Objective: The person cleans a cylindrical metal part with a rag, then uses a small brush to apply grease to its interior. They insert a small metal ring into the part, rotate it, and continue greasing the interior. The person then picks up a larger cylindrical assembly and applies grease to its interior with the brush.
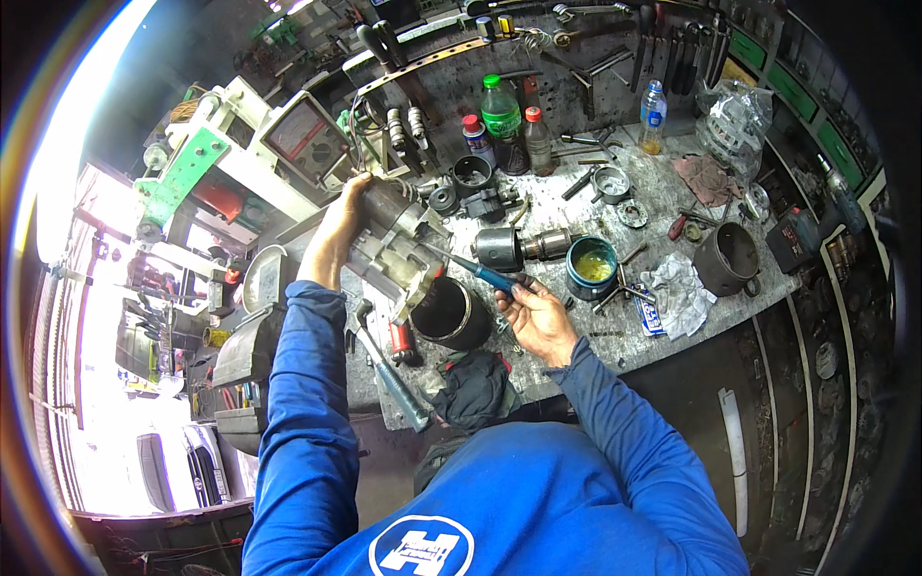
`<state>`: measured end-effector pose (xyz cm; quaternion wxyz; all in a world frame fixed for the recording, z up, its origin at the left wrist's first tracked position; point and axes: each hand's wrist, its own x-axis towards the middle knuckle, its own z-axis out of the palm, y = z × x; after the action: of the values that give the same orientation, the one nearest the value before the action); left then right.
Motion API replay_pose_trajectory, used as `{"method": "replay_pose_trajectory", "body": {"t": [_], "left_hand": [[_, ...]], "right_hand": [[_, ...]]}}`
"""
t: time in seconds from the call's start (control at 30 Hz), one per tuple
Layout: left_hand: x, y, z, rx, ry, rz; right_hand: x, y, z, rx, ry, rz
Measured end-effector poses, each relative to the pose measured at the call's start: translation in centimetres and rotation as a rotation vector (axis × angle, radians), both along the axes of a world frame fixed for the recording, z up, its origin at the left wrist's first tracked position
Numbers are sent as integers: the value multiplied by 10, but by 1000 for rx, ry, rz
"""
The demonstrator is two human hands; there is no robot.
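Metal housing (399,252) is held above the left part of the worktop (567,213), my left grip (357,197) closed around its upper end. Farther left, I see a meter (309,139) whose printed dial is too small to read. A hammer (396,376) lies below the housing; the blue shirt (523,499) carries a white round emblem (421,552). A dark open cylinder (465,334) crowds the space just under the housing. Behind stand a red-capped spray can (478,142) and a green-capped bottle (500,120), both labelled. My right grip (536,319) pinches a blue-handled screwdriver (492,278), pointing at the housing; I cannot tell whether they touch. Next comes a teal pot (588,291) of yellow paste (594,267), then a blue-and-white printed packet (648,314) beside a white rag (682,293), a blue-labelled bottle (653,115) farther back, and a brown open cup (715,274).
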<state>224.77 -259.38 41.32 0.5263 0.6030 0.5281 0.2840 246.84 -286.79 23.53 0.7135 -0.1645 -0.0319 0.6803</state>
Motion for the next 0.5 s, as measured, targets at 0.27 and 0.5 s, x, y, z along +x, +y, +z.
{"method": "replay_pose_trajectory", "body": {"t": [0.27, 0.5], "left_hand": [[-5, 4, -6, 61, -31, -20], [-6, 2, -5, 59, -14, -14]], "right_hand": [[-3, 2, 3, 58, -5, -43], [-5, 1, -3, 50, 15, -45]]}}
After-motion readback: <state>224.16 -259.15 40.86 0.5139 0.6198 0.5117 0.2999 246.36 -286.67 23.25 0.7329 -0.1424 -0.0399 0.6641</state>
